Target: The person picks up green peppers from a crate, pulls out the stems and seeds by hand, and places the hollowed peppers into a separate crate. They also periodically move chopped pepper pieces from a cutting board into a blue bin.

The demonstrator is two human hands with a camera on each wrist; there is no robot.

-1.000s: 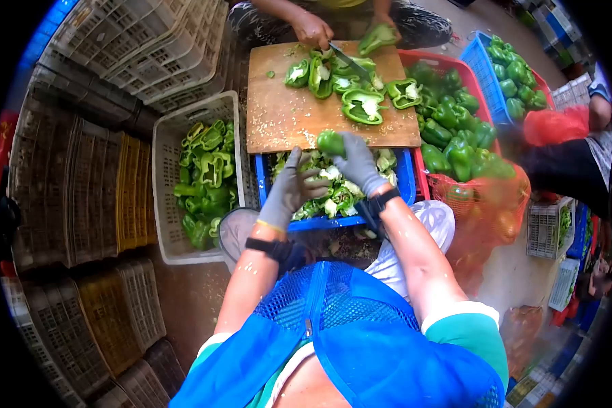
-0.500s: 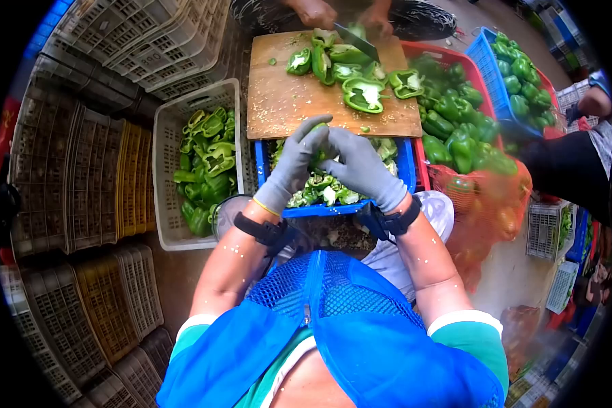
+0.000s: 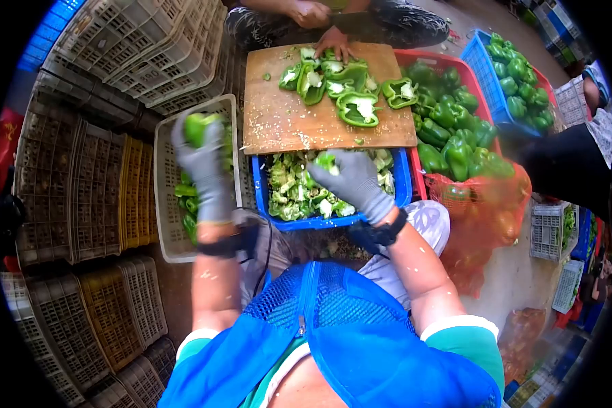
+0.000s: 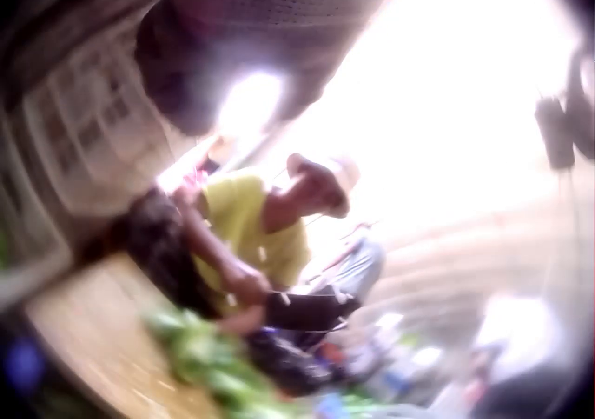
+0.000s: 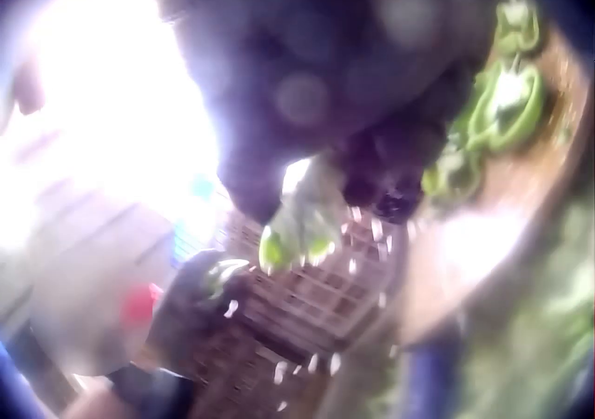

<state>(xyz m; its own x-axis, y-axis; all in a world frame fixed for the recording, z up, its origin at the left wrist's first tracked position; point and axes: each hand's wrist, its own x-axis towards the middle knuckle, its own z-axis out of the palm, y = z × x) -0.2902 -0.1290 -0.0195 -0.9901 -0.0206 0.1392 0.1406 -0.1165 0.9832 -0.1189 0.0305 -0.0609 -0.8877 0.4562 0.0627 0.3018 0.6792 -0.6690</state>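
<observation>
My gloved left hand (image 3: 209, 163) holds a green bell pepper piece (image 3: 198, 129) above the pale crate (image 3: 196, 256), where cut peppers (image 3: 189, 204) lie. Over the blue bin (image 3: 319, 223) of pepper scraps (image 3: 299, 190), my gloved right hand (image 3: 353, 175) pinches a pepper core (image 3: 326, 162). The right wrist view shows this core (image 5: 302, 224) with its pale seedy part between darkened fingers, while small seeds fall about it. Halved peppers (image 3: 358, 109) lie on the wooden board (image 3: 279, 129) beyond the bin. The left wrist view is blurred.
Across the board, another person's hand (image 3: 334, 45) rests by the cut peppers; their broad knife (image 4: 311, 309) shows in the left wrist view. A red crate (image 3: 420, 178) of whole peppers stands right, a blue crate (image 3: 479, 58) beyond. Stacked crates (image 3: 54, 183) line the left side.
My hands came together around the pepper over the bin, then parted. The left moved left over the pale crate with its piece; the right keeps the core. The other person's hand came onto the cut peppers.
</observation>
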